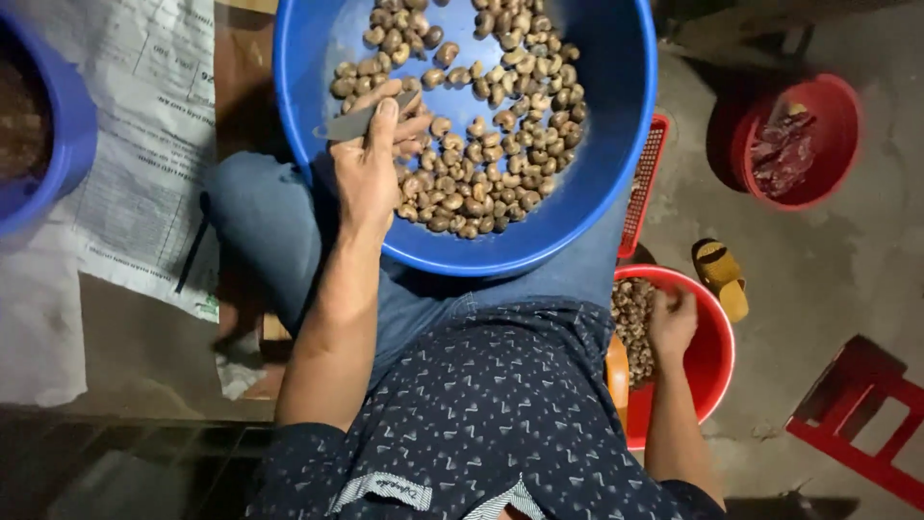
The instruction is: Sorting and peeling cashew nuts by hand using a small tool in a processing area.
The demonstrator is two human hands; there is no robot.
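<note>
A large blue basin point(602, 183) rests on my lap, holding many brown cashew nuts point(500, 135) piled toward its middle and near side. My left hand point(366, 178) lies over the basin's left part, shut on a small grey knife point(354, 123) whose blade points left, with the fingers touching the nuts. Low on my right side stands a red basin point(714, 358) with more nuts point(632, 323) in it. My right hand point(671, 323) reaches down into that basin, fingers curled among the nuts; whether it grips any is hidden.
A second blue basin point(58, 144) sits at the far left on printed sheets point(144, 164). A red mesh basket point(645, 183) stands by the big basin. A red bucket point(799, 140), a yellow sandal point(722, 279) and a red stool point(866, 424) are on the concrete floor to the right.
</note>
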